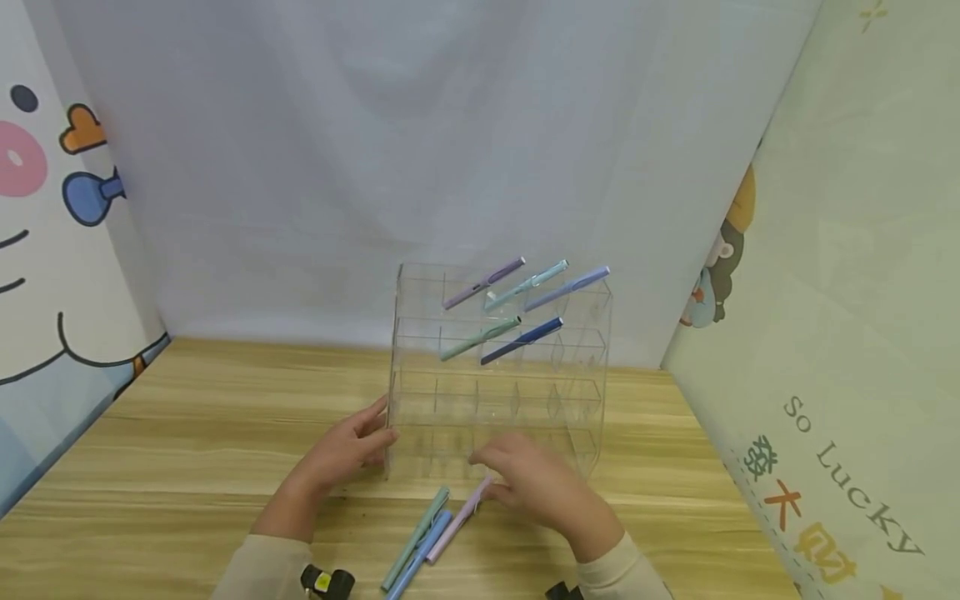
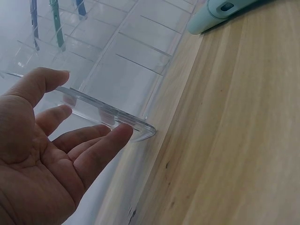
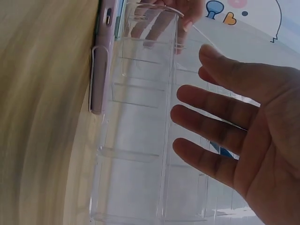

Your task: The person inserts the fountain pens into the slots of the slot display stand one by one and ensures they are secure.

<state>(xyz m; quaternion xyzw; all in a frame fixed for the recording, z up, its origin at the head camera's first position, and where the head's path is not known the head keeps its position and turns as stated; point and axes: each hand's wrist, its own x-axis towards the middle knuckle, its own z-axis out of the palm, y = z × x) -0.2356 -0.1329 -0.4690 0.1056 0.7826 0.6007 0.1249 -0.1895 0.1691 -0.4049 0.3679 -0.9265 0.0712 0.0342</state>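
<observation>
A clear acrylic pen rack (image 1: 495,408) with several rows of compartments stands upright on the table. My left hand (image 1: 347,450) holds its left side edge, thumb at the front and fingers against the outer side panel (image 2: 103,110). In front of the lower compartments hovers my right hand (image 1: 536,487), fingers spread apart and nothing in them in the right wrist view. Closest to it on the table lies a lilac pen (image 1: 459,521). Beside that are a blue pen (image 1: 420,554) and a green pen (image 1: 415,540).
Tilted pens poke out of the rack: purple (image 1: 483,283), pale teal (image 1: 528,285) and periwinkle (image 1: 567,288) in the top row. Below them are a green one (image 1: 482,338) and a dark blue one (image 1: 522,340). A white curtain (image 1: 285,208) hangs behind the wooden table (image 1: 225,408).
</observation>
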